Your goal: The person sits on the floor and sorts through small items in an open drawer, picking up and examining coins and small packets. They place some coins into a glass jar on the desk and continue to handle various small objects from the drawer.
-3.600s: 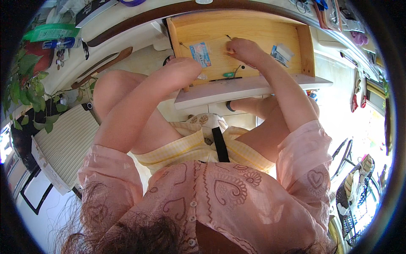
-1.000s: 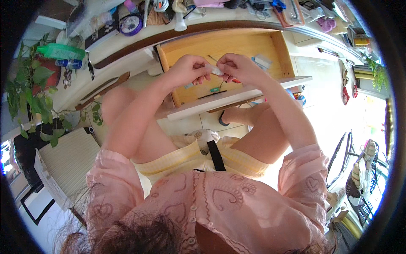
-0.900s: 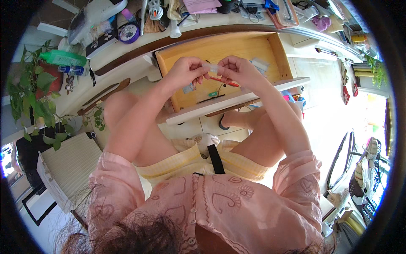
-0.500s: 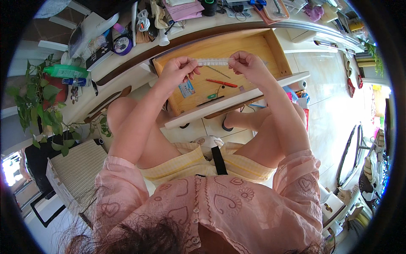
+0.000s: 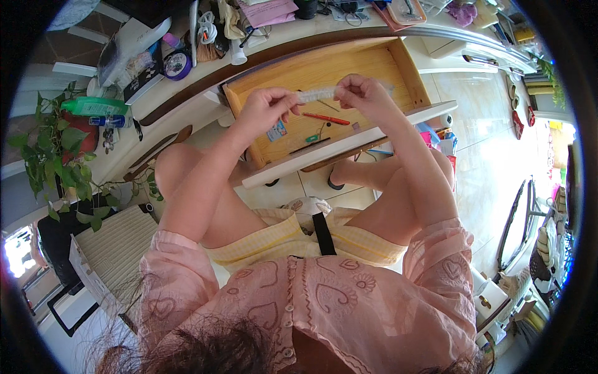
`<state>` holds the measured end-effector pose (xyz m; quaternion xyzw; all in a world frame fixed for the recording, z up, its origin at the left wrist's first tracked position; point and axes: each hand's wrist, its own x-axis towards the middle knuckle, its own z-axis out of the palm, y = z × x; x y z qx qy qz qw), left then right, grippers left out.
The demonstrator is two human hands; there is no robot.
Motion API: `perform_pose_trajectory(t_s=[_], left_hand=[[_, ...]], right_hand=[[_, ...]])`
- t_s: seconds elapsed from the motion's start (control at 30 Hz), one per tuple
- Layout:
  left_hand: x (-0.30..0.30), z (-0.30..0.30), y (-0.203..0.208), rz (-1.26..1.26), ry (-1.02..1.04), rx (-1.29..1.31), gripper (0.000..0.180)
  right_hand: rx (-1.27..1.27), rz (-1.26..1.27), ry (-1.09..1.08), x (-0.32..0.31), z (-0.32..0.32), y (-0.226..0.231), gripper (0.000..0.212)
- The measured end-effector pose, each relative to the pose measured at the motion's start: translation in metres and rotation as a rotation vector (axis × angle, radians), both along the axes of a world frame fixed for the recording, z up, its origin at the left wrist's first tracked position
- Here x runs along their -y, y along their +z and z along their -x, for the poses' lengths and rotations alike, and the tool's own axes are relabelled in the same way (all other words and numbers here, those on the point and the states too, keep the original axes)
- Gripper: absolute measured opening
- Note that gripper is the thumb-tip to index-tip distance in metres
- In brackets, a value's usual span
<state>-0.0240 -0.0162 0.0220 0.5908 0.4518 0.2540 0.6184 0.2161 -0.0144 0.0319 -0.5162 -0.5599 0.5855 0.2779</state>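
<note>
Over the pulled-out wooden drawer point(image 5: 367, 55), a narrow translucent whitish strip point(image 5: 316, 96) spans the gap between my hands. My left hand point(image 5: 268, 109) is closed, pinching one end between thumb and fingers. Closed too, my right hand point(image 5: 362, 96) grips the strip farther along, and a pale blurred bit shows past its knuckles. Below them on the drawer floor lie a red pen point(image 5: 326, 118), a small blue card point(image 5: 276, 130), a little green item point(image 5: 312, 139) and a thin dark stick point(image 5: 309, 146). What exactly the strip is cannot be made out.
The drawer's white front panel point(image 5: 349, 147) crosses above my knees. Behind the drawer a desktop point(image 5: 261, 47) carries a white cable point(image 5: 207, 29), a purple tape roll point(image 5: 177, 65) and pink papers point(image 5: 268, 12). A green bottle point(image 5: 93, 106) and a trailing plant point(image 5: 56, 149) are at left.
My left hand has shifted slightly right and down, bringing the hands closer. The strip now tilts, its left end lower, and a shorter length shows between them.
</note>
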Motion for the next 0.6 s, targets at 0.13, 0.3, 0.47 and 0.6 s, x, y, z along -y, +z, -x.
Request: perform_pose_trajectory(t_s=[0.13,0.3,0.47,0.6], left_hand=[[0.003,-0.006,0.007,0.155,0.018,0.071,0.027],[0.000,-0.004,0.014,0.316,0.024,0.074,0.025],[0.007,-0.003,-0.001,0.397,-0.157,0.159,0.021],[0.007,-0.004,-0.004,0.362,-0.121,0.191,0.019]], right_hand=[[0.009,-0.018,0.083,0.004,0.018,0.000,0.009],[0.149,-0.253,0.118,0.009,0.026,0.003,0.010],[0.186,-0.433,0.099,0.011,0.032,0.003,0.009],[0.197,-0.425,0.086,0.013,0.035,0.005,0.012]])
